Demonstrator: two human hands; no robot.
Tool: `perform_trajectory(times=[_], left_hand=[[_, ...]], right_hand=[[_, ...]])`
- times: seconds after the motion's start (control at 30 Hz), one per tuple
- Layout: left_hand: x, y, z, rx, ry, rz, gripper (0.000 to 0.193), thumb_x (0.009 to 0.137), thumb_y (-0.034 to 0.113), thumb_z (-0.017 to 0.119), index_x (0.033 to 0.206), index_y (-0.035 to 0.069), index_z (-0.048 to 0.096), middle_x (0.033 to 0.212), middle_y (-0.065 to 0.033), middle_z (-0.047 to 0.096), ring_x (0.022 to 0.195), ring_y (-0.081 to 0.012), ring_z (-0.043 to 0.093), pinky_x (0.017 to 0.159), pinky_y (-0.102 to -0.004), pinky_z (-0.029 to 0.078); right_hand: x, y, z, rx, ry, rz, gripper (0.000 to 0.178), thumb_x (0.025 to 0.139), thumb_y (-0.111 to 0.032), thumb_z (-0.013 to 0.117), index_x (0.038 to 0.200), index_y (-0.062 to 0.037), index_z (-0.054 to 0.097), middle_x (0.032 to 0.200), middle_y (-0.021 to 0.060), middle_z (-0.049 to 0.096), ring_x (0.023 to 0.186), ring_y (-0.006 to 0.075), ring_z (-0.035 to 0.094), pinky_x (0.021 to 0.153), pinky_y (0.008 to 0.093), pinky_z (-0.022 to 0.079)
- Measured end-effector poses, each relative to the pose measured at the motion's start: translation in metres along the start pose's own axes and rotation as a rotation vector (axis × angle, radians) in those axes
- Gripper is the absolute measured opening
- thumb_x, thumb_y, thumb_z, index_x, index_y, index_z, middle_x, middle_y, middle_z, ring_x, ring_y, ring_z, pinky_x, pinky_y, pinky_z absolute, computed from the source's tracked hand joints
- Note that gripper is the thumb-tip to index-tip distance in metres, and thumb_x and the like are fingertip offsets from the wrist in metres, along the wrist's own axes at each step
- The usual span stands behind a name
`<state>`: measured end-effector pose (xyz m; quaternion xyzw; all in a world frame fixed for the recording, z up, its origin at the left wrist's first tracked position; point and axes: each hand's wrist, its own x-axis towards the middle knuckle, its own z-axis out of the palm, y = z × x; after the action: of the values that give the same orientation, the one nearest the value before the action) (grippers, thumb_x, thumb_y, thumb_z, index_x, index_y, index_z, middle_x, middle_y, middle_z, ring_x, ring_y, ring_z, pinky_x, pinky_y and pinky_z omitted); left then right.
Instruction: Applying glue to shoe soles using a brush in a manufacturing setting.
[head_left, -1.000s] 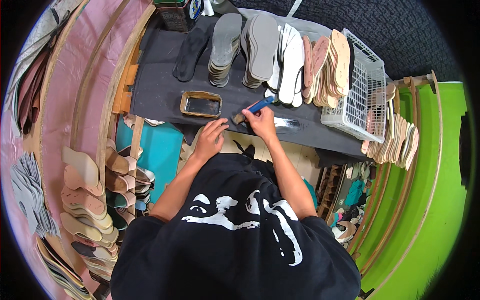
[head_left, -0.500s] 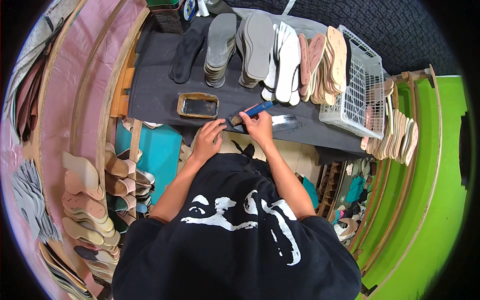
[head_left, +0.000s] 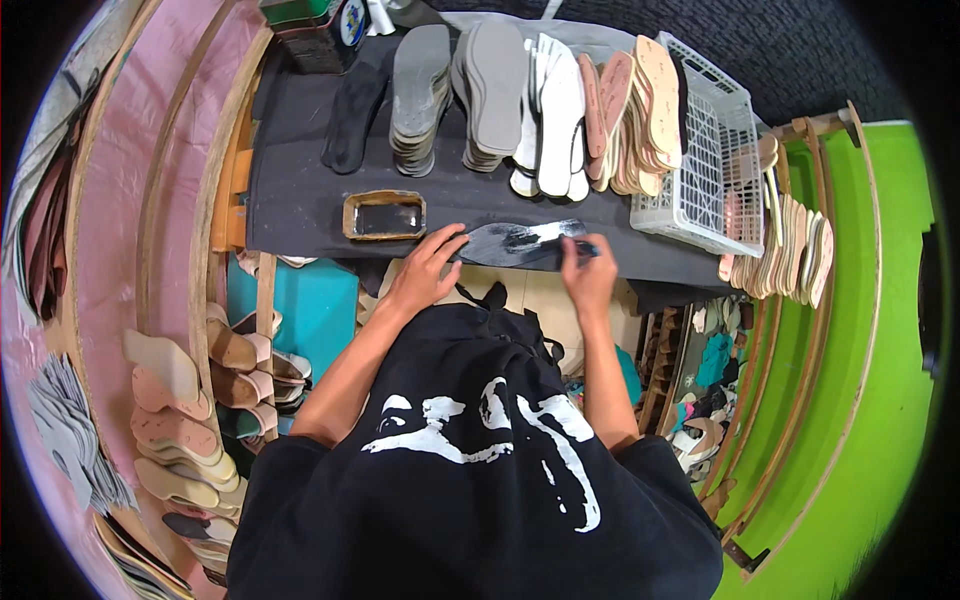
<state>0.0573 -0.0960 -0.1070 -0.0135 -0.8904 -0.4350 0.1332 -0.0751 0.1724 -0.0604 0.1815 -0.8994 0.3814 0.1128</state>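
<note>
A dark grey insole (head_left: pixel 495 245) lies crosswise at the table's front edge, a wet white sheen over its right half. My left hand (head_left: pixel 430 272) rests at its left end, fingers stretched out and fingertips touching the tip. Over the right end, my right hand (head_left: pixel 592 275) is closed round the brush, whose blue handle is mostly hidden and blurred now. Just behind my left hand stands a small brown-rimmed rectangular tray (head_left: pixel 349 220) with dark, shiny contents.
Stacks of grey insoles (head_left: pixel 495 90), white insoles (head_left: pixel 560 120) and beige insoles (head_left: pixel 660 100) line the table's back, beside black pieces (head_left: pixel 355 115). A white plastic crate (head_left: pixel 700 225) sits at the right. Racks with soles (head_left: pixel 175 440) flank me; a tin (head_left: pixel 310 35) stands back left.
My right hand has moved right along the insole with the brush, from near its left end to its right end. The left hand stays at the left tip.
</note>
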Motion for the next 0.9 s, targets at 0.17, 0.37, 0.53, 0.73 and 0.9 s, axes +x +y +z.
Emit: perform_trajectory(times=[0.17,0.37,0.53,0.73,0.9], left_hand=[[0.02,-0.005,0.012,0.027,-0.099,0.123,0.06,0.089,0.008,0.079,0.146,0.004,0.061,0.155,-0.0161,0.057,0.14,-0.038,0.058,0.117,-0.0461,0.048],[0.019,-0.01,0.009,-0.006,-0.087,0.139,0.062,0.088,0.012,0.083,0.146,0.003,0.061,0.148,-0.0177,0.064,0.14,-0.0375,0.058,0.117,-0.0458,0.049],[0.021,-0.01,0.009,-0.034,-0.091,0.146,0.061,0.088,0.012,0.084,0.144,0.003,0.063,0.146,-0.0177,0.065,0.138,-0.0372,0.06,0.115,-0.0454,0.05],[0.022,-0.01,0.01,-0.027,-0.078,0.128,0.061,0.088,0.012,0.082,0.145,0.003,0.062,0.147,-0.0173,0.064,0.14,-0.0361,0.058,0.116,-0.0449,0.049],[0.022,-0.009,0.013,-0.001,-0.05,0.143,0.061,0.087,0.011,0.082,0.144,0.003,0.063,0.145,-0.0181,0.065,0.14,-0.037,0.059,0.116,-0.0452,0.05]], right_hand=[[-0.038,-0.05,0.04,0.129,-0.285,-0.247,0.033,0.072,0.007,0.074,0.102,-0.0057,0.068,0.095,0.0158,0.067,0.093,0.0393,0.067,0.081,0.0484,0.055],[-0.008,-0.002,0.0,0.153,-0.112,0.077,0.014,0.09,-0.005,0.082,0.093,-0.0008,0.069,0.087,0.017,0.072,0.078,0.0372,0.072,0.071,0.041,0.057],[0.023,0.041,-0.029,-0.079,0.013,0.103,0.015,0.093,-0.009,0.082,0.092,-0.0002,0.069,0.086,0.0169,0.073,0.075,0.0329,0.073,0.067,0.0393,0.057],[-0.004,-0.021,0.026,0.084,-0.094,-0.147,0.015,0.086,0.0,0.079,0.091,-0.0013,0.066,0.088,0.0189,0.066,0.083,0.0419,0.067,0.074,0.0464,0.054],[-0.04,-0.026,0.026,0.226,-0.19,-0.108,0.012,0.087,-0.003,0.081,0.091,0.0011,0.07,0.088,0.0185,0.071,0.083,0.0365,0.072,0.077,0.0413,0.057]])
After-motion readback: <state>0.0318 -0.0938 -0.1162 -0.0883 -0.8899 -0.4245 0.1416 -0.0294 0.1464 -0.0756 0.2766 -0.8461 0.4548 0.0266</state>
